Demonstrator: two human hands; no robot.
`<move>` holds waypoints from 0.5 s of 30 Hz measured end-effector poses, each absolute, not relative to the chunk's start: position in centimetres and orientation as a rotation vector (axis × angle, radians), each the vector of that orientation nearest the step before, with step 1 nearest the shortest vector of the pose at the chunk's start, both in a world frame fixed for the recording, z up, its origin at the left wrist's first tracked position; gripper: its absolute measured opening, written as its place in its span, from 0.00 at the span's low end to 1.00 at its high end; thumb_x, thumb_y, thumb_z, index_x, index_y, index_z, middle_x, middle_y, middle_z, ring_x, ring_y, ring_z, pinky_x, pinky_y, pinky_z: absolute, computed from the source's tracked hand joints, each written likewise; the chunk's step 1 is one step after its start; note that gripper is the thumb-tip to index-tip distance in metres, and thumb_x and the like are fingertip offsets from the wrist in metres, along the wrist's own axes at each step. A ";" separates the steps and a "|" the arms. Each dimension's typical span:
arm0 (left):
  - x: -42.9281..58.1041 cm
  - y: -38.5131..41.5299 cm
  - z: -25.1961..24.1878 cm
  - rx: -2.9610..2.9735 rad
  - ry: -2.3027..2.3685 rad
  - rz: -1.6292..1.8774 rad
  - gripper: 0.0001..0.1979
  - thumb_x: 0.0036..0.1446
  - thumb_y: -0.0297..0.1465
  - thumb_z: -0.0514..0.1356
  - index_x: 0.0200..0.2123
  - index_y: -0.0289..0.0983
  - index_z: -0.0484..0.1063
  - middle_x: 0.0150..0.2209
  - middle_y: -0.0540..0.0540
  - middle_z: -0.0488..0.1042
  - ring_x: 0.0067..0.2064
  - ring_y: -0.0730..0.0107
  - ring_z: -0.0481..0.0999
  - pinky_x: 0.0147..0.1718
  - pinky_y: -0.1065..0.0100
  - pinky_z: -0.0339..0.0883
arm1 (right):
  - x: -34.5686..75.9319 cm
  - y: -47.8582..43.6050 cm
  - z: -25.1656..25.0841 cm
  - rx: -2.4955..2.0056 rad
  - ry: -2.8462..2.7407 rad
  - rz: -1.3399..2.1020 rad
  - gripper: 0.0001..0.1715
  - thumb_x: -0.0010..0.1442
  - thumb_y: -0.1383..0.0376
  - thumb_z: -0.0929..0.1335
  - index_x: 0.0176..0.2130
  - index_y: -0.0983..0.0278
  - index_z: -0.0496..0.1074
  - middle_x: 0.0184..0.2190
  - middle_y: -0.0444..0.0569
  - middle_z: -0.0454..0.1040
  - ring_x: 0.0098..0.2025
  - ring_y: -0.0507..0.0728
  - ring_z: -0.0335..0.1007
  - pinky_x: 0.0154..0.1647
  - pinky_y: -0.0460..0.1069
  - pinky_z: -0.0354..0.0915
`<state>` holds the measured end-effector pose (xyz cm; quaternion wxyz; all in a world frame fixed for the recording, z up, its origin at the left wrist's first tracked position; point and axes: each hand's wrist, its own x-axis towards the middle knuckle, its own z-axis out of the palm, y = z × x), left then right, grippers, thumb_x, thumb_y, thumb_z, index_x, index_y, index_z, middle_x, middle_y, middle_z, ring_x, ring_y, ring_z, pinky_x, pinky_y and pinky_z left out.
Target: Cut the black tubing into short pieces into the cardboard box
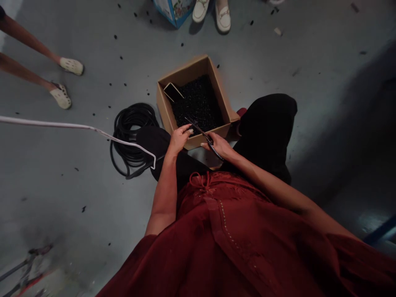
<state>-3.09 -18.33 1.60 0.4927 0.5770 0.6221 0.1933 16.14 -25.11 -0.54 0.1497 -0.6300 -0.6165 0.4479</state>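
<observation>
I sit on a grey floor with a cardboard box (pixel 223 97) between my knees, filled with small black cut pieces (pixel 198 103). My right hand (pixel 219 145) is closed round the handles of dark scissors (pixel 202 134), whose blades point up-left over the box's near rim. My left hand (pixel 179 138) is at the blade tips, fingers pinched on something thin I cannot make out. A black cable runs from beside my left wrist back to a coil of black hose (pixel 130 136) on the floor to the left of the box.
A white cord (pixel 77 127) stretches in from the left and hooks down near my left knee. A phone (pixel 173 91) leans inside the box's left corner. Other people's feet (pixel 66 80) stand at left and at the top (pixel 213 12). Long-handled cutters (pixel 24 270) lie bottom left. Black bits litter the floor.
</observation>
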 end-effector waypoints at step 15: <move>-3.7 -18.2 0.9 1.377 1.422 0.453 0.23 0.58 0.33 0.60 0.57 0.34 0.75 0.41 0.43 0.81 0.30 0.75 0.72 0.33 0.72 0.68 | 16.1 -24.8 -0.3 -1.734 -1.631 1.491 0.32 0.60 0.47 0.66 0.55 0.64 0.69 0.46 0.53 0.77 0.48 0.63 0.72 0.47 0.52 0.64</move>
